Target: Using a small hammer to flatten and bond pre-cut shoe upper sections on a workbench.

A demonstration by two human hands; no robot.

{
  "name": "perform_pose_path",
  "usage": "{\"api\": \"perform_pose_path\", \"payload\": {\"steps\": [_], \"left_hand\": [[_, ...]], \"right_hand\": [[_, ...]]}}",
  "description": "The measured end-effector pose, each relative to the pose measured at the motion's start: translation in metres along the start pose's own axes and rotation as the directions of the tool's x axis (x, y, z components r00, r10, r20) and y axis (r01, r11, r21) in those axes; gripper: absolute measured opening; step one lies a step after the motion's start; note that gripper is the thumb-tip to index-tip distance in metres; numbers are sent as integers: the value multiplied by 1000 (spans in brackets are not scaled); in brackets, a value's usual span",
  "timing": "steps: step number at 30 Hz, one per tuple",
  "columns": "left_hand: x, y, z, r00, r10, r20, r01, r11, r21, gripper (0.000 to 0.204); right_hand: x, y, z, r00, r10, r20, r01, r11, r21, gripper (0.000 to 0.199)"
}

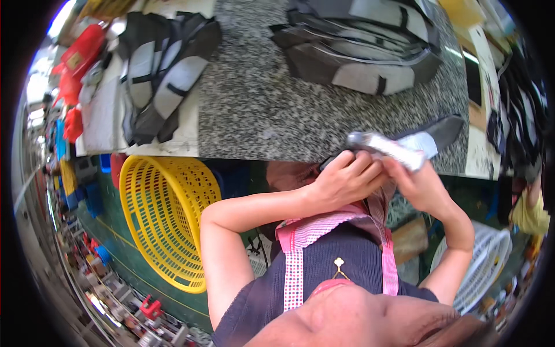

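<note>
At the near edge of the stone slab, my left hand [351,174] has its fingers curled closed over a dark grey cut piece [446,132] with a pale panel. A dark end of material shows beside that hand, and its fingertips are partly hidden. My right hand [421,188] is closed round a shiny silver tube-shaped thing [388,148] with a rounded grey end. Motion smears it, so its exact kind is unclear. It lies across the piece, its grey end just above my left fingers.
A speckled grey stone slab [254,115] covers the worktop. Stacked grey pieces [376,75] lie at its far side, and more fanned pieces [165,75] at the left. A yellow plastic basket [130,208] stands below left, a white basket [488,260] below right. Red bags [78,61] sit far left.
</note>
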State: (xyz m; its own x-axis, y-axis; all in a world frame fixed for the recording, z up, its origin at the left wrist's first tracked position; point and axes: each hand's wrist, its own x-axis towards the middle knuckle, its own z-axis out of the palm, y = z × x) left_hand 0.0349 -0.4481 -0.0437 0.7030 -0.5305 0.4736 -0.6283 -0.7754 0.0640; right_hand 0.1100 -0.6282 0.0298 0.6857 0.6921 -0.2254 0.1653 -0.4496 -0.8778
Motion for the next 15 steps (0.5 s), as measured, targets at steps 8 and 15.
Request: {"api": "perform_pose_path", "payload": {"steps": [8,15], "left_hand": [[5,-116,-127,703,-551,-450,522,829,-199,41],[-148,-245,-130,655,-716,-242,656,380,652,69]], "right_hand": [[-56,13,-88,737,107,-668,448,662,600,50],[-23,38,-94,742,247,-624,116,869,482,46]]}}
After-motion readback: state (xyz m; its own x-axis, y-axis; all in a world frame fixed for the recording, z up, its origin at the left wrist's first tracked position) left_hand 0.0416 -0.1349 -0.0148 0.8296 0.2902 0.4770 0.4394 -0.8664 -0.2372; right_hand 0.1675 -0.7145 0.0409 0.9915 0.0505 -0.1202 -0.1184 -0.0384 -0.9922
